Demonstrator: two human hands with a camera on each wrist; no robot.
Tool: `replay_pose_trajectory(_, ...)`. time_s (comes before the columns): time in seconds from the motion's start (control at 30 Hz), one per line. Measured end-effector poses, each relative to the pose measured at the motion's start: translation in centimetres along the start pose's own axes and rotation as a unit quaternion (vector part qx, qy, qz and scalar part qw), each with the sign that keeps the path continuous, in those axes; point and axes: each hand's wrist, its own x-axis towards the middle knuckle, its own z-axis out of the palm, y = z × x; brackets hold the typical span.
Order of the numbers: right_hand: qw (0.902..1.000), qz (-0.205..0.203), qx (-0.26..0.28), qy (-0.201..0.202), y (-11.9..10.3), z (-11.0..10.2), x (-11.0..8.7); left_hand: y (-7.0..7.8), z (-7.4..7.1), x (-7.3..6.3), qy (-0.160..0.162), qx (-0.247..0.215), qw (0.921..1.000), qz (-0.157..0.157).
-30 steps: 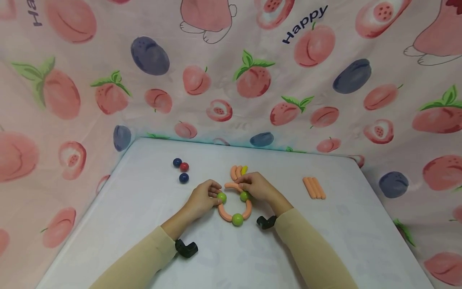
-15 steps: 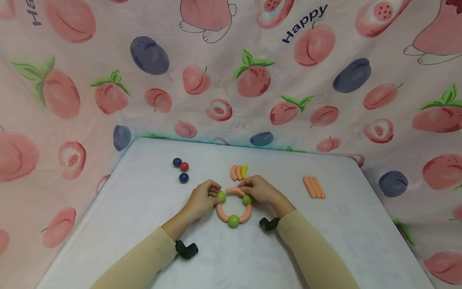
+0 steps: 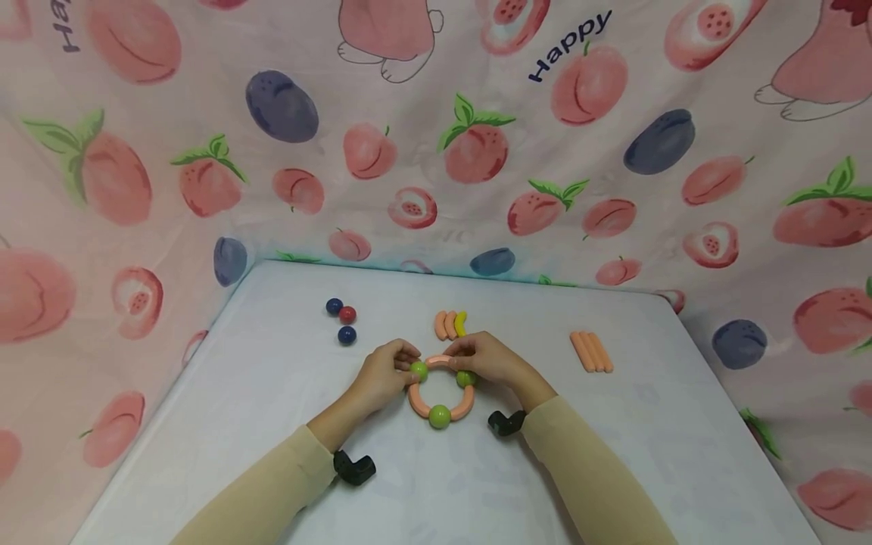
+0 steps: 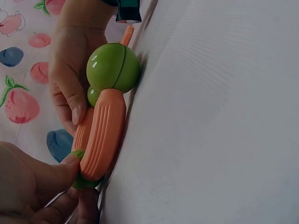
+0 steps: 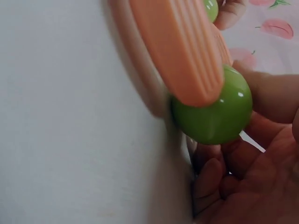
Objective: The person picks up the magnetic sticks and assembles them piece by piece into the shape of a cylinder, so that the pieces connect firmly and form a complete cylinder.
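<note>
On the table, green balls and orange curved rods form a ring in the head view. The left hand point(image 3: 384, 376) pinches the left green ball point(image 3: 418, 371) between thumb and fingers. My right hand point(image 3: 490, 359) holds the top curved rod point(image 3: 439, 361) near its right end, beside the right green ball point(image 3: 466, 378). The top rod's left end meets the left ball. A third green ball point(image 3: 439, 416) joins the two lower rods at the front; in the left wrist view, a ribbed curved rod point(image 4: 105, 135) runs from this ball to the pinched one.
Two blue balls and a red ball point(image 3: 347, 315) lie at the back left. Behind the ring are two short orange curved rods point(image 3: 446, 325) and a yellow one point(image 3: 461, 323). Straight orange rods point(image 3: 591, 352) lie side by side at the right. A fruit-patterned cloth point(image 3: 409, 151) hangs behind.
The top rod's free left end has come down and left to the left ball, so the gap there has closed. The front ball has shifted slightly left and nearer. The left hand barely moved.
</note>
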Motion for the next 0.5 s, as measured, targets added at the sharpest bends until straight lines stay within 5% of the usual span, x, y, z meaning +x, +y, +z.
replay_pose_trajectory(0.5,0.9997,0.004,0.002,0.024,-0.30,0.19,-0.23,-0.04,0.19,0.32,-0.001,0.006,0.9999,0.009)
